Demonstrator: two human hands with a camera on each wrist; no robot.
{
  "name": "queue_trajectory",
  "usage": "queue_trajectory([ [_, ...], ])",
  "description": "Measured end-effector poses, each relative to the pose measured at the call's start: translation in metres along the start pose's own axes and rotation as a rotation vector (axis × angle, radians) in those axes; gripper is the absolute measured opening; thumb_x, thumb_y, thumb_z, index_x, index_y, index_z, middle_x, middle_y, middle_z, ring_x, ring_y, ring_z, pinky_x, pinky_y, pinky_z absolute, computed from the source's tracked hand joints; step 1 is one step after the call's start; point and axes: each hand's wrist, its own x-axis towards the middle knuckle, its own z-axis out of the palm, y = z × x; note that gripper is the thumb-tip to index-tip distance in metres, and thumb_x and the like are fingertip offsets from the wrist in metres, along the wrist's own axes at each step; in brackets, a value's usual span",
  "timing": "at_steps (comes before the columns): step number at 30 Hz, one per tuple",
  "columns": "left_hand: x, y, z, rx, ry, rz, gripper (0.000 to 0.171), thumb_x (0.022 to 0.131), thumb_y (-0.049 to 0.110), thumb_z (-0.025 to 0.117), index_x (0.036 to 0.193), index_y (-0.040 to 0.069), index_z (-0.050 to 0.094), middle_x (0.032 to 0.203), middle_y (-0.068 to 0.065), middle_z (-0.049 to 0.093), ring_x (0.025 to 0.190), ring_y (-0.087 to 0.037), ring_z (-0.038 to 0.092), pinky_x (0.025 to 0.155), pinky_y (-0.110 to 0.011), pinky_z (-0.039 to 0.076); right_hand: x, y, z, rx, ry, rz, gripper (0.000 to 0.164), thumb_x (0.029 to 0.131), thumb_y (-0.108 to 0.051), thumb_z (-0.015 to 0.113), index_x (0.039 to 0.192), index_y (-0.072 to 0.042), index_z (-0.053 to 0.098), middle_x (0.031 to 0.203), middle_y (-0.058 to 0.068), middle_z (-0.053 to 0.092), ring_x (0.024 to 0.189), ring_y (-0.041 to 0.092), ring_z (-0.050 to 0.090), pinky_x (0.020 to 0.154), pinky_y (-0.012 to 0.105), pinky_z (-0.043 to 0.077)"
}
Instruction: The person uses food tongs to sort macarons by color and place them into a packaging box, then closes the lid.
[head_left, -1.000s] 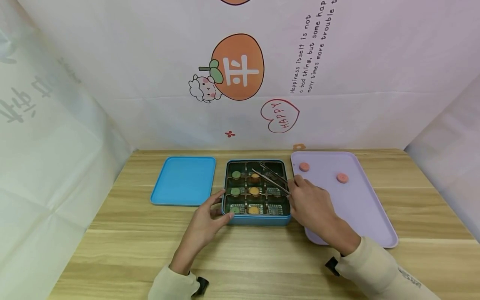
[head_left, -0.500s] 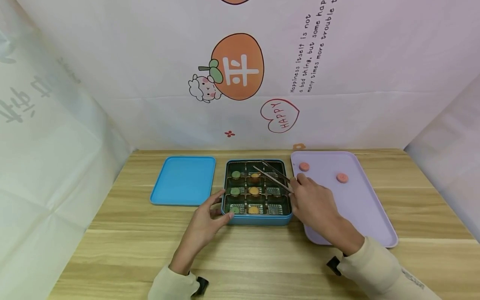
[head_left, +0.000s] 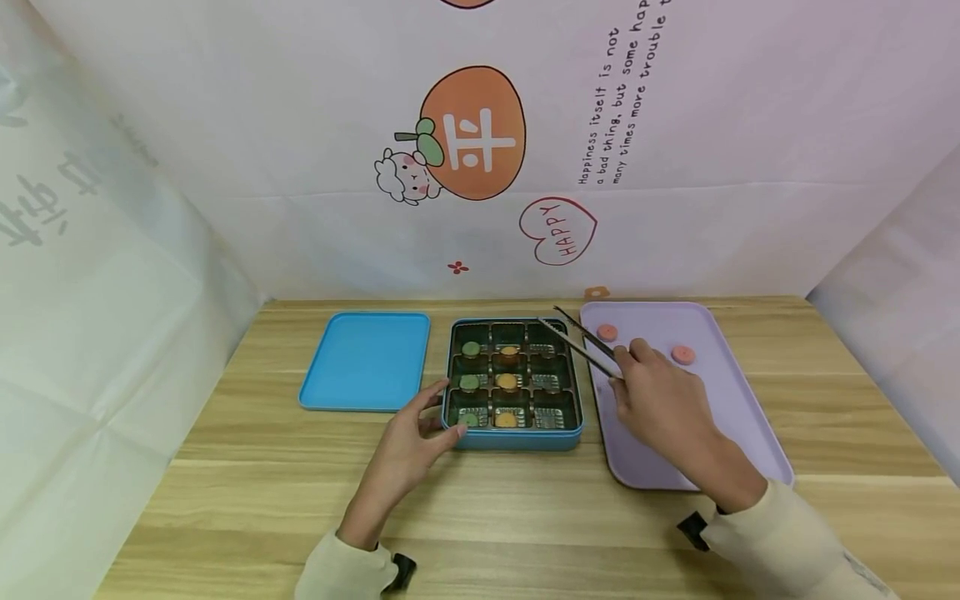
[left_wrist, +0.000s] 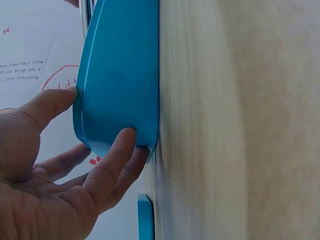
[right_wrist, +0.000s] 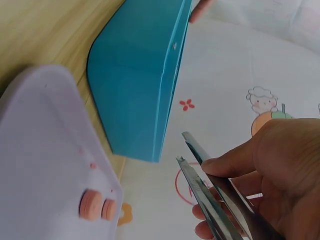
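My left hand (head_left: 411,444) holds the near left corner of a blue tin box (head_left: 517,440), its thumb on the rim and its fingers against the side (left_wrist: 117,80). Inside is a divided insert, with green round cookies (head_left: 469,382) in the left column and yellow ones (head_left: 507,382) in the middle column. My right hand (head_left: 667,404) holds metal tongs (head_left: 585,353) above the gap between box and tray. In the right wrist view, the tips of the tongs (right_wrist: 202,197) stand apart with nothing between them.
A lilac tray (head_left: 720,433) to the right bears two pink round cookies (head_left: 683,355) (right_wrist: 91,205). A flat blue lid (head_left: 366,362) lies left of the box. Behind the wooden table (head_left: 517,525) hangs a printed white cloth (head_left: 330,108).
My right hand has moved right with the tongs, from over the box to the tray's left edge. The left hand has stayed at the box corner, and the cookies have not moved.
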Motion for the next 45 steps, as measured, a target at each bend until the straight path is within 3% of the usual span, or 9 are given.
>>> queue_trajectory([
  [6,0.0,0.0,0.0,0.004,0.001,-0.003,0.07,0.095,0.02,0.081,0.157,0.02,0.05,0.154,-0.022,0.054,0.122,-0.038,0.068,0.083,-0.044,0.061,-0.004,0.014,-0.002,-0.003,0.006,0.027,0.026,0.093,-0.01,0.073,0.113,0.006,0.069,0.093,0.015,0.061,0.063,0.021,0.053,0.041,0.04,0.043],
  [13,0.0,0.0,0.0,0.001,0.002,-0.006,0.07,0.094,0.019,0.081,0.157,0.02,0.05,0.154,-0.022,0.054,0.122,-0.038,0.069,0.081,-0.042,0.061,-0.008,0.03,-0.002,0.007,-0.006,0.069,0.033,0.09,-0.005,0.071,0.12,0.009,0.069,0.095,0.018,0.062,0.069,0.024,0.056,0.044,0.04,0.043],
  [18,0.0,0.0,0.0,-0.004,0.002,-0.004,0.07,0.095,0.019,0.08,0.157,0.019,0.05,0.154,-0.022,0.054,0.122,-0.038,0.069,0.081,-0.042,0.061,-0.009,0.039,0.002,0.003,-0.021,0.087,0.031,0.089,-0.006,0.073,0.116,0.009,0.068,0.09,0.016,0.058,0.064,0.022,0.052,0.045,0.041,0.043],
  [26,0.0,-0.002,0.0,-0.001,-0.002,0.007,0.07,0.095,0.02,0.08,0.158,0.02,0.049,0.154,-0.021,0.054,0.124,-0.039,0.068,0.088,-0.047,0.061,-0.009,0.051,0.012,-0.009,-0.014,0.103,0.027,0.088,-0.007,0.074,0.109,0.009,0.068,0.096,0.021,0.062,0.071,0.03,0.061,0.048,0.049,0.047],
  [40,0.0,-0.001,0.0,-0.017,-0.006,-0.006,0.07,0.095,0.021,0.08,0.158,0.02,0.049,0.155,-0.02,0.052,0.124,-0.037,0.068,0.086,-0.045,0.061,-0.006,0.064,0.026,0.004,-0.045,0.148,0.022,0.089,-0.008,0.068,0.104,0.008,0.066,0.104,0.025,0.063,0.077,0.04,0.065,0.05,0.058,0.048],
  [45,0.0,-0.001,0.0,-0.019,-0.008,-0.008,0.07,0.096,0.022,0.08,0.158,0.02,0.049,0.155,-0.02,0.053,0.125,-0.037,0.067,0.087,-0.045,0.061,-0.002,0.067,0.028,0.009,-0.081,0.155,0.019,0.09,-0.008,0.066,0.102,0.008,0.065,0.101,0.025,0.062,0.071,0.035,0.062,0.048,0.055,0.047],
])
